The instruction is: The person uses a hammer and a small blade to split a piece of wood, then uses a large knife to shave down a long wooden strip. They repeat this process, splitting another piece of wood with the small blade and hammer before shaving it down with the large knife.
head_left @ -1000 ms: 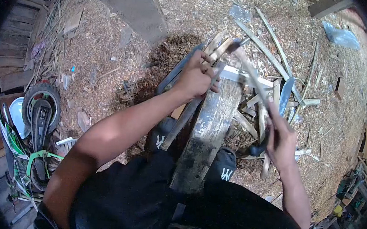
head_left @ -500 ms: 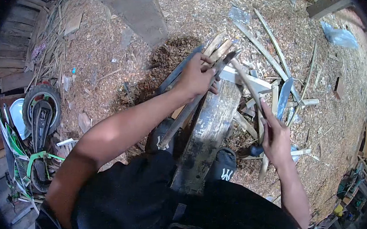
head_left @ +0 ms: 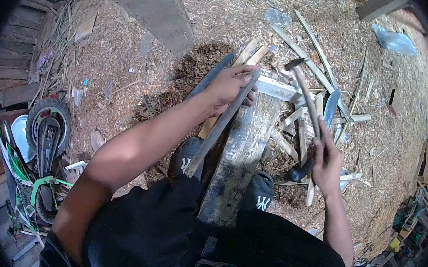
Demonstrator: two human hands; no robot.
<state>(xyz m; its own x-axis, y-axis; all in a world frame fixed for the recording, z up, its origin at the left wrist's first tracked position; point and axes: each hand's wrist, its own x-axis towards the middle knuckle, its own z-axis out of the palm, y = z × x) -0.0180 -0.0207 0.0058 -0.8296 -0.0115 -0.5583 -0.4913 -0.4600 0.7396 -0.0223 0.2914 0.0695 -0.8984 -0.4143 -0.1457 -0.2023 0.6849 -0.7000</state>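
Overhead, from the head camera: the left hand (head_left: pixel 230 86) is closed around a long flat metal strip (head_left: pixel 212 136). The strip slants from its fingers back toward the person's knees, along the left side of a worn wooden beam (head_left: pixel 240 156) that lies between the hands. The right hand (head_left: pixel 326 163) is clenched on a hammer (head_left: pixel 307 96), whose head is up just right of the left hand. Wood offcuts (head_left: pixel 297 115) lie between the hands.
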